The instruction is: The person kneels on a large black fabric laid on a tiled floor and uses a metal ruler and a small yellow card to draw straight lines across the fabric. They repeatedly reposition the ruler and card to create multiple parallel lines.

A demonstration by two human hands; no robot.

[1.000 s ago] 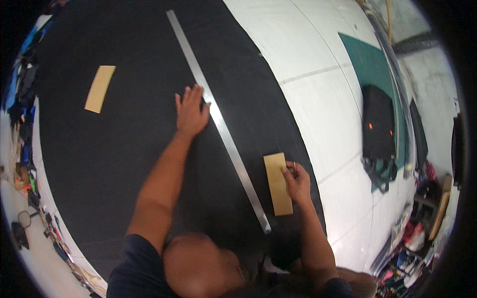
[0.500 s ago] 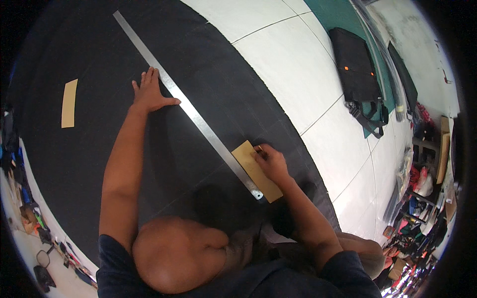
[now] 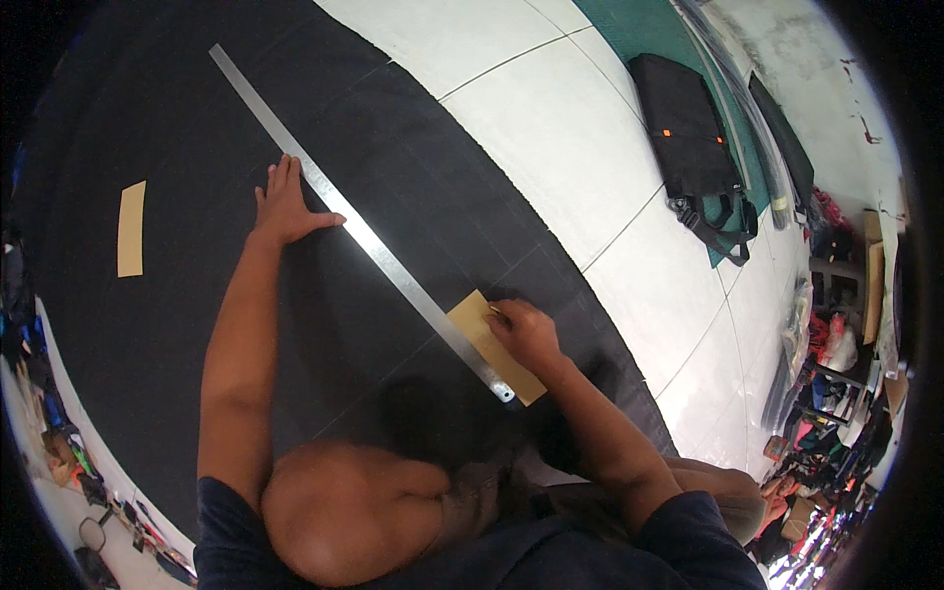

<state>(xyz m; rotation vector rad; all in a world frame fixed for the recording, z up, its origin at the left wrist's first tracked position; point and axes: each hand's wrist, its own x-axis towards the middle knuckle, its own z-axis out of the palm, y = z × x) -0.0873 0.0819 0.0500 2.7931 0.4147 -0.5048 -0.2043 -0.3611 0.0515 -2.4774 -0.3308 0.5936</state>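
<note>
A long metal ruler (image 3: 346,222) lies slantwise across black fabric (image 3: 324,324) spread on the floor. My left hand (image 3: 284,209) rests open beside the ruler's middle, fingers stretched and the thumb and fingertips at its left edge. Along the ruler's near end lies a tan card rectangle (image 3: 470,313), its left side against or partly under the ruler. Over this card my right hand (image 3: 527,332) is closed in a pinch at its upper right edge. A small pale tip shows at the fingers, too little to name.
A second tan card strip (image 3: 131,229) lies on the fabric at far left. White floor tiles (image 3: 629,295) border the fabric on the right. Beyond sit a black bag (image 3: 678,118) on a green mat (image 3: 615,22) and piled clutter (image 3: 836,423). My bent knee (image 3: 354,511) is close in front.
The whole view has shifted slightly, moving the upper ruler and far card lower in the picture. The right hand's fingers sit a little differently at the near card's edge. The left hand stays by the ruler.
</note>
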